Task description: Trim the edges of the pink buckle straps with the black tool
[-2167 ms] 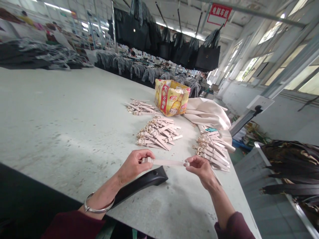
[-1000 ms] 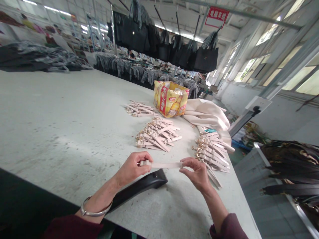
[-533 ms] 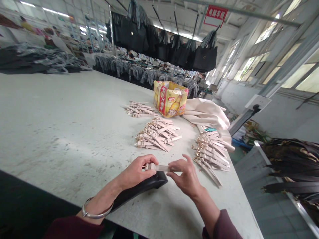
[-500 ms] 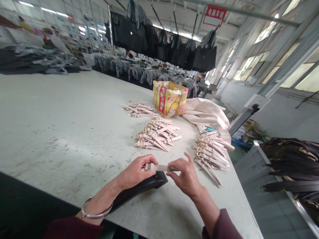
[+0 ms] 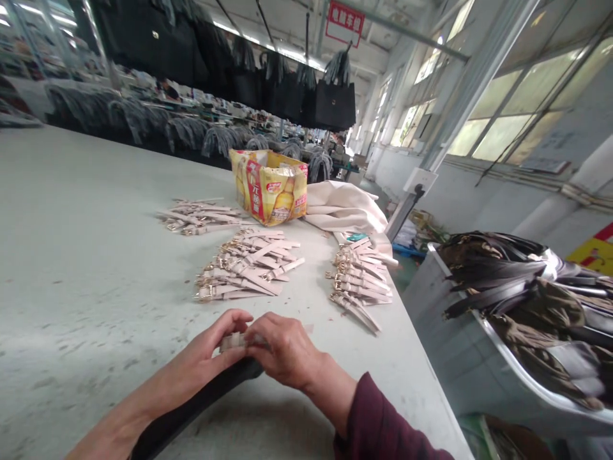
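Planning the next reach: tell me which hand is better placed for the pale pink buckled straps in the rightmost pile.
Right, I'd judge: the right hand is nearer that rightmost pile, while the left hand is farther off, gripping a slim pale strap. The right's fingers are at that strap too.

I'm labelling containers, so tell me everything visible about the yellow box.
The box looks like thin cardboard, yellow with a red band, white lettering and printed bottles. It stands upright on the table, top open, rim uneven and worn. Pale cloth adjoins its right side. Its contents are hidden.
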{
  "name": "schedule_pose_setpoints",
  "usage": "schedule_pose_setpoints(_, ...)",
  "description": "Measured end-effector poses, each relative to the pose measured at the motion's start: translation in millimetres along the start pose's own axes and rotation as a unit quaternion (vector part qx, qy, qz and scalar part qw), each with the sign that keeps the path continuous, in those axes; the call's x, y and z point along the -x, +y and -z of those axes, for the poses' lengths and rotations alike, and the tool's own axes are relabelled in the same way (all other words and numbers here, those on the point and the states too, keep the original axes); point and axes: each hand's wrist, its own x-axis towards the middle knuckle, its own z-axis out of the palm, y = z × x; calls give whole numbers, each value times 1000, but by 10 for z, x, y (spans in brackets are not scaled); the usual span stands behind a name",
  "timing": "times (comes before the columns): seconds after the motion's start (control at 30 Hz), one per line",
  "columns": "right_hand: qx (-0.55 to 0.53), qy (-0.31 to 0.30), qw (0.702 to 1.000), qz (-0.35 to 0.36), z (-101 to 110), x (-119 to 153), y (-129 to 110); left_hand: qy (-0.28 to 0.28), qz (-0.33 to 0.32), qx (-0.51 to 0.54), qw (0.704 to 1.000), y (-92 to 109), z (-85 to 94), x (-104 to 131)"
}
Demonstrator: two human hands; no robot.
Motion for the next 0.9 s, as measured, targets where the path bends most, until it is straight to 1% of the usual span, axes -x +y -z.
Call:
schedule_pose_setpoints(0.07,-29,28,999,-16,11,57,114,28,5,5,1000,-109,29,-24)
schedule_pose_setpoints(0.13,-42,94,992,-78,104,150,324,56,8,-12,998,-177,47,-45)
schedule_pose_setpoints(0.17,-39,137,983,-120,189,204,463,63,12,-32,997,-189,48,-51)
schedule_pose_setpoints(0.2,-21,188,967,-170,300,257,617,65,22,-60,996,-184,43,-52)
schedule_pose_setpoints(0.23,-4,217,956,-198,433,307,781,61,38,-91,993,-165,34,-48)
schedule_pose_setpoints(0.3,29,262,935,-237,742,383,1110,32,65,-139,988,-97,11,-26)
schedule_pose_setpoints(0.4,80,305,904,-288,1203,421,1537,-29,67,-150,986,7,-8,34)
schedule_pose_setpoints(0.47,107,319,886,-319,1445,398,1762,-43,67,-151,985,29,-4,79)
schedule_pose_setpoints(0.5,119,322,879,-333,1539,375,1860,-38,74,-157,984,22,1,100)
schedule_pose_setpoints(0.6,143,317,863,-365,1723,277,2116,-13,84,-157,984,-48,-1,147)
schedule_pose_setpoints(0.67,149,304,861,-379,1773,208,2257,-27,94,-128,987,-103,-22,161)
schedule_pose_setpoints(0.77,143,269,870,-388,1782,152,2408,-58,149,-84,984,-153,-75,162)
schedule_pose_setpoints(0.83,137,246,878,-387,1772,166,2454,-48,175,-100,978,-154,-108,165)
schedule_pose_setpoints(0.9,138,235,883,-382,1762,206,2449,-22,167,-146,975,-129,-132,183)
